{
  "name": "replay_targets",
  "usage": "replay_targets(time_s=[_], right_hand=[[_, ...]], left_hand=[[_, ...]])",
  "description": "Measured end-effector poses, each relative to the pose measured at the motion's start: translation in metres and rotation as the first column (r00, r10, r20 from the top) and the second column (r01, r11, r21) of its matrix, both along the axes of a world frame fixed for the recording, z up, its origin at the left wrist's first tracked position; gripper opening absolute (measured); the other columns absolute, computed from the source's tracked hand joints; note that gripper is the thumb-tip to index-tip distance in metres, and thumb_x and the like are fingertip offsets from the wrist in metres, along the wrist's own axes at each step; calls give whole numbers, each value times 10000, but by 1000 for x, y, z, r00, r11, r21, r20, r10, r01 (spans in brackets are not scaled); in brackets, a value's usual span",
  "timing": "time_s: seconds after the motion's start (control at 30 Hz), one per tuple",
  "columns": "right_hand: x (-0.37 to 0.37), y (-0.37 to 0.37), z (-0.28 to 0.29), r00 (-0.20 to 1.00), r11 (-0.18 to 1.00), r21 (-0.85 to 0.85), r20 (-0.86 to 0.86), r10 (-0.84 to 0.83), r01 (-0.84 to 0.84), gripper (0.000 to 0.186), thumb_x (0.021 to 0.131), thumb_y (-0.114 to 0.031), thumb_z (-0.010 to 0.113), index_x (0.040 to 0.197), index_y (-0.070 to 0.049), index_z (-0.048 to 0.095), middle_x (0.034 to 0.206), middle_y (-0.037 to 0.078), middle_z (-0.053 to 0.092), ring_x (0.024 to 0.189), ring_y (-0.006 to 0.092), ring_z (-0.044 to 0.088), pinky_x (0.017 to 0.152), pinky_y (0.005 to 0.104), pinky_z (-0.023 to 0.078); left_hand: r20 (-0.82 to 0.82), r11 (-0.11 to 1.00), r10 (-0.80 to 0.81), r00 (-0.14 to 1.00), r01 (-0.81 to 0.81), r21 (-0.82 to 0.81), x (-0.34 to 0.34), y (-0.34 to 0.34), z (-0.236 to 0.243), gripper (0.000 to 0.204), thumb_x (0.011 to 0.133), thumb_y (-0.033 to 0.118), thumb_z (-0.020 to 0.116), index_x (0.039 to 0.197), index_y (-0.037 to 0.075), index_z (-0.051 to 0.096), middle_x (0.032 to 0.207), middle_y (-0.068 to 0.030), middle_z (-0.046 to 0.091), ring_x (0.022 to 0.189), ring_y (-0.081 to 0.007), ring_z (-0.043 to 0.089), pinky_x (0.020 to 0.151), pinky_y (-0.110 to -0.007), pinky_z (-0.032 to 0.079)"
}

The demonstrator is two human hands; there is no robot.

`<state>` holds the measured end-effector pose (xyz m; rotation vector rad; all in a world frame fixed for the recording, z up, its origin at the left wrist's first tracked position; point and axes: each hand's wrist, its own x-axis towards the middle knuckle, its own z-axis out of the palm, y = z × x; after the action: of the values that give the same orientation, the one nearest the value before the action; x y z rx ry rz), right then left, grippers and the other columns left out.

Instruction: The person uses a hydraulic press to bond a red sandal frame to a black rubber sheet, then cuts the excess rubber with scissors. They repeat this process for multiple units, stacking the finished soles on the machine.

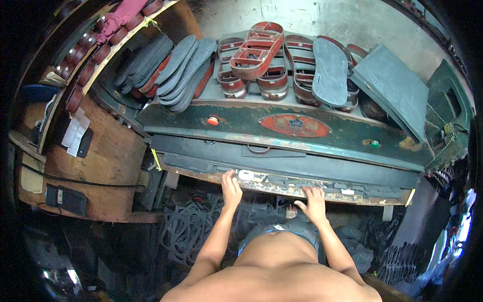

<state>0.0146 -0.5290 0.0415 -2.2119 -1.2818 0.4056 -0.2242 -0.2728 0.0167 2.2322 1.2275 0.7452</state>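
My left hand (pixel 231 191) rests at the front edge of a worn wooden ledge (pixel 282 190), its fingers laid over the edge beside a small white object (pixel 245 174). Farther right, my right hand (pixel 314 202) lies on the same ledge with fingers stretched and thumb apart. Neither hand holds anything. Behind the ledge a dark grey sheet (pixel 201 151) lies on the bed of a green press (pixel 191 118). On it sits a smaller dark piece (pixel 282 152) with a curved rim, partly hidden under the press beam. Scraps of dark sheet (pixel 282 182) lie along the ledge.
Red sole-shaped cutting dies (pixel 257 50) stand on the press, with grey sole pieces (pixel 330 70) and stacked grey sheets (pixel 395 85). More soles (pixel 186 75) are piled left. Cut-out scraps (pixel 188 231) heap below. A wooden table (pixel 100 176) stands left.
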Motion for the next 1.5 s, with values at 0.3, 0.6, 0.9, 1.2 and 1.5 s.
replay_targets(time_s=[0.3, 0.6, 0.9, 1.2, 1.5], right_hand=[[-24, 5, -24, 979, 985, -83, 149, -135, 149, 590, 716, -472, 843, 1139, -91, 689, 1074, 128, 604, 1100, 323, 562, 1022, 480, 375], [-21, 19, -33, 978, 914, -369, 173, -113, 170, 785, 738, -549, 829, 1293, -48, 595, 1309, 211, 580, 1287, 366, 516, 1098, 512, 376], [-19, 25, -23, 988, 869, -474, 126, -91, 140, 879, 756, -558, 816, 1405, -40, 528, 1413, 205, 526, 1356, 372, 479, 1126, 524, 374], [-23, 9, -27, 989, 933, -340, 118, -84, 119, 742, 720, -495, 853, 1246, -29, 614, 1305, 222, 587, 1241, 387, 551, 1036, 507, 428], [28, 77, 12, 930, 542, -778, -144, 338, -318, 681, 710, -492, 869, 1132, 14, 697, 1187, 242, 688, 1120, 372, 673, 952, 475, 534]], left_hand=[[-185, 964, -190, 964, 219, 151, -20, -5, -21, 170, 926, 146, 533, 1024, 56, 638, 1056, -149, 611, 1108, -356, 551, 1094, -520, 326], [-423, 971, -202, 883, 238, 35, -13, 3, -9, 266, 962, 221, 518, 1085, 31, 657, 1138, -178, 630, 1150, -356, 568, 1092, -535, 338], [-623, 980, -189, 759, 105, -169, 3, 7, 11, 352, 975, 285, 514, 1209, 60, 651, 1303, -164, 618, 1274, -354, 534, 1074, -618, 307], [-569, 980, -187, 801, 195, -47, -14, 0, -4, 266, 988, 274, 510, 1106, 83, 653, 1179, -154, 625, 1171, -370, 548, 999, -587, 347], [-466, 949, -292, 835, 314, -33, -12, 16, 7, 207, 960, 247, 583, 961, 49, 645, 1007, -146, 613, 1013, -344, 551, 888, -493, 364]])
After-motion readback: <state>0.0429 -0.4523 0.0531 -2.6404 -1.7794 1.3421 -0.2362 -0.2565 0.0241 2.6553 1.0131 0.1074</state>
